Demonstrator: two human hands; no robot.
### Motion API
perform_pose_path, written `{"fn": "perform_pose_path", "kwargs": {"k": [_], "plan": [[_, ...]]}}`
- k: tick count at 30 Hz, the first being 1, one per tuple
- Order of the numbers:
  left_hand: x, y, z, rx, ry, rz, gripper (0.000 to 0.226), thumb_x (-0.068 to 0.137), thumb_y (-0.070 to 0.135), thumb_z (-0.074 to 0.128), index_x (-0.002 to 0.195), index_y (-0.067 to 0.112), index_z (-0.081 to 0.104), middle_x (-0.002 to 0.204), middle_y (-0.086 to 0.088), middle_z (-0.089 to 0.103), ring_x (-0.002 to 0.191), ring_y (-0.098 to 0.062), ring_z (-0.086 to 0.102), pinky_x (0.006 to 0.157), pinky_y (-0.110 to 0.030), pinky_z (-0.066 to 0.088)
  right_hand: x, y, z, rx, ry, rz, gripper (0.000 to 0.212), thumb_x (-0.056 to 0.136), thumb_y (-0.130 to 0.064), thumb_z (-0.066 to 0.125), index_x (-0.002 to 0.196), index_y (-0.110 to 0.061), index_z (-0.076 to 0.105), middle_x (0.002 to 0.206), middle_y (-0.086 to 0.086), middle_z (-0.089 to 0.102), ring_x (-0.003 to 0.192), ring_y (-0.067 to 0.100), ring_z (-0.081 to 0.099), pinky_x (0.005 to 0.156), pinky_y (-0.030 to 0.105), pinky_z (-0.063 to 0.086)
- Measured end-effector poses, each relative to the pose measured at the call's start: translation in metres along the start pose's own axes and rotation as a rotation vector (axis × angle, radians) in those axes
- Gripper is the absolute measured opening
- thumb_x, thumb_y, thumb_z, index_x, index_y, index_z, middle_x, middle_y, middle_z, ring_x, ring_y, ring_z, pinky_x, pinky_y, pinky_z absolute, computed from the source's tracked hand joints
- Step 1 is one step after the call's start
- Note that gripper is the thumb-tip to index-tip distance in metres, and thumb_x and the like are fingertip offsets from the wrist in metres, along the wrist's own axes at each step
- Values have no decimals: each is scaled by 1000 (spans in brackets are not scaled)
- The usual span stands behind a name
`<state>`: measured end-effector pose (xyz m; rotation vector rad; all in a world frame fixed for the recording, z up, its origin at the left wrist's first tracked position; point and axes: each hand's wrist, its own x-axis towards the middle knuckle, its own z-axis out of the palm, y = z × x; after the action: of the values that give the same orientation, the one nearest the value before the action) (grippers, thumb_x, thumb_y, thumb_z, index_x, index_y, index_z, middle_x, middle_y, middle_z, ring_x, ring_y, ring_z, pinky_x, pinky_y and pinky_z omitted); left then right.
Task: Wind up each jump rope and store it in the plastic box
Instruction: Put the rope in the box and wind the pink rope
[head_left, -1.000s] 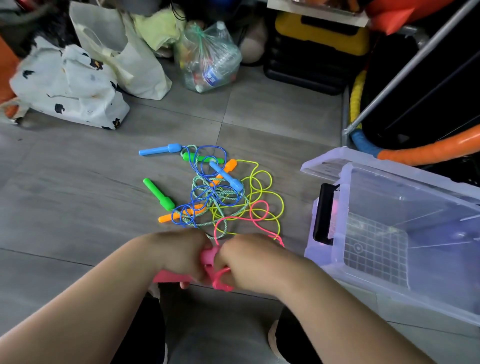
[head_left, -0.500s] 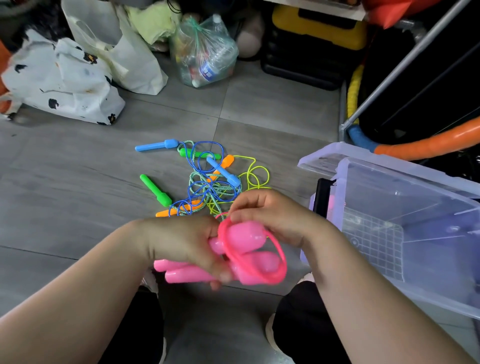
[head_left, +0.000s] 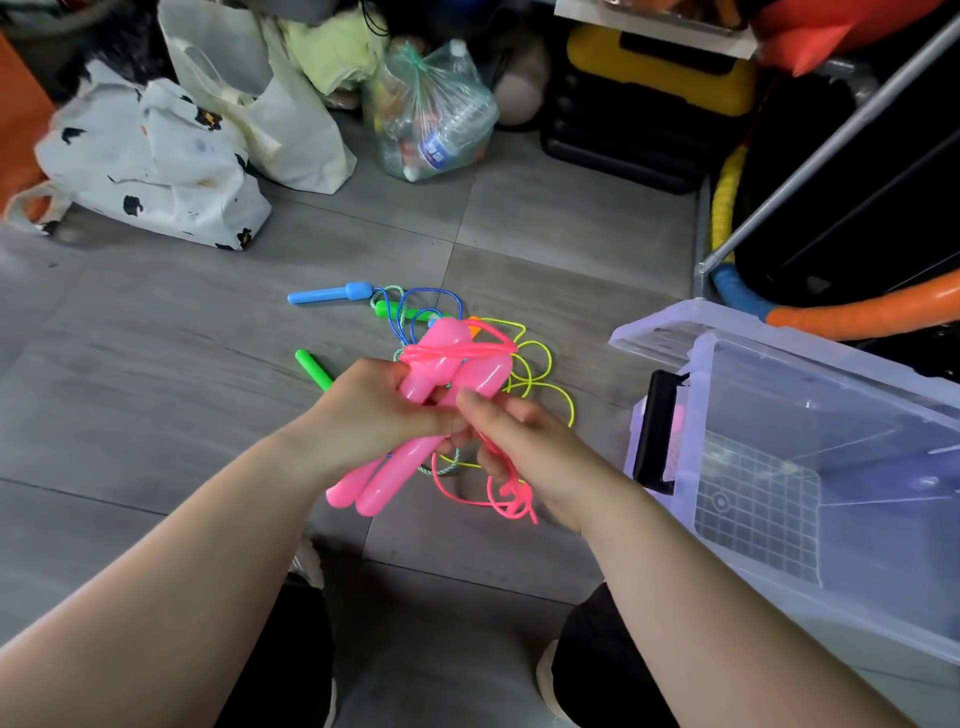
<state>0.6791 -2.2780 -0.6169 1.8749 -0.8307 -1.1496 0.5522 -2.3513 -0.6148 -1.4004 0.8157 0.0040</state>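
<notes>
Fingers of the left hand are curling round the two pink handles, clamping them side by side about their middle. The pair's long axis is running on a slant. The butt ends are poking out below this hand, towards the person. The cord ends are pointing up and away beyond its knuckles. A few turns of pink cord are crossing those far ends. The rest is trailing in a loose tangle under the right hand, which is touching the left hand from the side and pinching the cord between thumb and fingertips.

The plastic box is standing open on the floor, just beside the right hand on its outer side, with its black latch facing that hand. The right hand is the nearer of the two to it. Judging from the slack, winding is only partly done. The bundle is probably needing several more turns before it is carried sideways into the box.

Beyond both hands the other ropes are lying in a heap: a blue handle farthest off, a green handle just past the left hand, and loops of yellow cord past the right.
</notes>
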Motion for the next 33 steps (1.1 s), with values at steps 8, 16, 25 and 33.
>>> {"fn": "perform_pose_path", "kwargs": {"k": [8, 16, 25, 33], "plan": [[0, 9, 22, 460, 112, 111, 33, 72, 28, 66, 54, 24, 39, 56, 5, 48, 55, -14, 46, 46, -16, 34, 11, 6, 8, 142, 252, 174, 34, 79, -47, 58, 59, -21, 50, 42, -5, 28, 31, 7, 23, 41, 22, 20], [0, 10, 15, 164, -110, 6, 17, 73, 25, 72, 69, 21, 56, 62, 5, 64, 60, -11, 60, 60, -15, 46, 13, 4, 0, 276, 339, 143, 33, 82, -36, 59, 56, -16, 49, 30, -7, 37, 24, 4, 28, 31, 11, 21], [-6, 5, 12, -258, -254, -129, 19, 82, 20, 64, 68, 10, 54, 44, 4, 55, 38, -8, 49, 41, -19, 43, 15, -1, -19, 242, 313, 33, 45, 88, -47, 40, 56, -16, 46, 35, -8, 40, 32, 7, 32, 42, 21, 27], [-8, 0, -3, -306, -404, -140, 19, 63, 24, 61, 70, 9, 54, 46, 0, 56, 36, -10, 46, 37, -18, 39, 17, 14, -50, -430, 730, -26, 69, 86, -21, 55, 143, -15, 17, 151, 8, 23, 139, 22, 22, 114, 37, 17]]}}
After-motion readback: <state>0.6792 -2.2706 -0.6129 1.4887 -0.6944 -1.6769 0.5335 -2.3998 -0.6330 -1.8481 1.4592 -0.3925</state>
